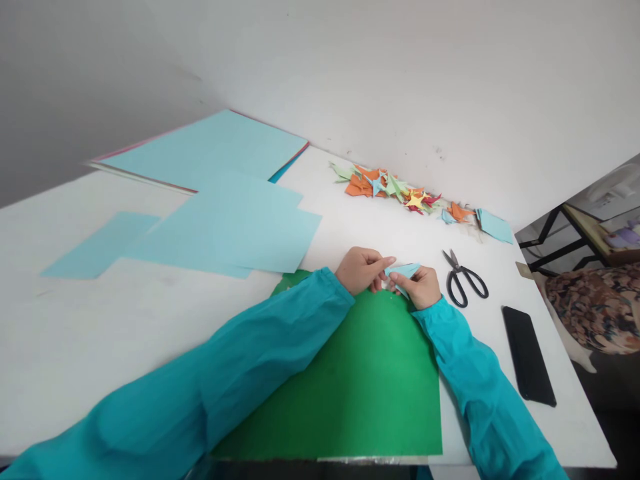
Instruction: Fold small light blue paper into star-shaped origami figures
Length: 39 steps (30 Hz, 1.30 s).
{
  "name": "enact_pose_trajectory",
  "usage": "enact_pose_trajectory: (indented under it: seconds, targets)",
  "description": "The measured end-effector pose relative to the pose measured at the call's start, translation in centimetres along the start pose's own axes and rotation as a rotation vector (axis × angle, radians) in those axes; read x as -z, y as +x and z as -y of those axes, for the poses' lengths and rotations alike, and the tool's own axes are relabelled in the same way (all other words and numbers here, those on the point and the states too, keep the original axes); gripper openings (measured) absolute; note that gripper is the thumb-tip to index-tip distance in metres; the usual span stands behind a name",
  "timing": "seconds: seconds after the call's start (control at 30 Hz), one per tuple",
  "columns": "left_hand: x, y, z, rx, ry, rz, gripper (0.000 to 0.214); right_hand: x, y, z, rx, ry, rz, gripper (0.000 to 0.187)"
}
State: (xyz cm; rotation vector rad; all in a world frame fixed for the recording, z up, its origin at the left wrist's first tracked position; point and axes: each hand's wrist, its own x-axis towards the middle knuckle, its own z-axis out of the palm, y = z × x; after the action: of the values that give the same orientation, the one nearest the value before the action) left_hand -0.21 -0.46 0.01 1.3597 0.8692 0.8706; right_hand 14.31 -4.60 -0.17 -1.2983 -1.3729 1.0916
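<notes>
A small folded piece of light blue paper point(409, 269) is held a little above the far part of a green sheet point(360, 380). My right hand point(423, 287) pinches it from the right, thumb on top. At its left end is my left hand point(361, 268), index finger stretched along the paper's edge and the other fingers curled in around it; its exact grip is partly hidden. Black-handled scissors point(461, 277) lie with blades slightly apart, right of my right hand.
Light blue sheets point(220, 227) overlap on the left of the white table point(125, 333), before a stack of large coloured sheets point(215, 143). Folded paper pieces point(385, 187) line the wall. A light blue paper stack point(495, 227) and a black phone-like slab point(527, 353) lie right.
</notes>
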Motion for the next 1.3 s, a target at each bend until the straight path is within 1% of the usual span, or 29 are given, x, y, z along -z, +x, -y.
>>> enact_pose_trajectory:
  seconds: [0.07, 0.13, 0.3, 0.4, 0.6, 0.8, 0.97, 1.07, 1.3]
  targets:
    - [0.0, 0.0, -0.1, 0.019, -0.021, -0.011, 0.037, 0.0, -0.1, 0.1, -0.001, -0.018, 0.012, 0.023]
    - [0.0, 0.0, -0.2, 0.024, -0.046, 0.011, 0.035, 0.0, -0.1, 0.3, 0.000, -0.015, 0.018, 0.026]
    - [0.1, -0.1, 0.0, -0.030, -0.030, 0.173, 0.029, 0.0, -0.1, 0.7, 0.030, 0.011, 0.030, 0.029]
    - [0.2, 0.0, 0.3, -0.042, -0.025, 0.212, 0.026, 0.0, 0.0, 0.6, 0.008, 0.048, 0.006, 0.029]
    - [0.1, 0.1, 0.2, -0.024, -0.046, 0.216, 0.019, 0.2, 0.2, -0.4, -0.071, 0.169, -0.031, 0.030]
    - [0.1, 0.1, 0.1, -0.022, -0.048, 0.208, 0.019, 0.0, 0.1, -0.3, -0.087, 0.156, -0.046, 0.035]
    - [-0.1, 0.1, 0.1, -0.027, -0.056, 0.164, 0.016, -0.1, 0.1, 0.1, -0.007, 0.017, 0.002, 0.038]
    - [-0.2, 0.0, 0.1, -0.030, -0.045, 0.155, 0.012, -0.1, 0.1, 0.1, 0.018, -0.015, 0.000, 0.036]
    - [-0.2, -0.2, 0.0, -0.047, -0.056, 0.212, 0.011, 0.0, -0.1, 0.3, 0.066, -0.058, 0.001, 0.034]
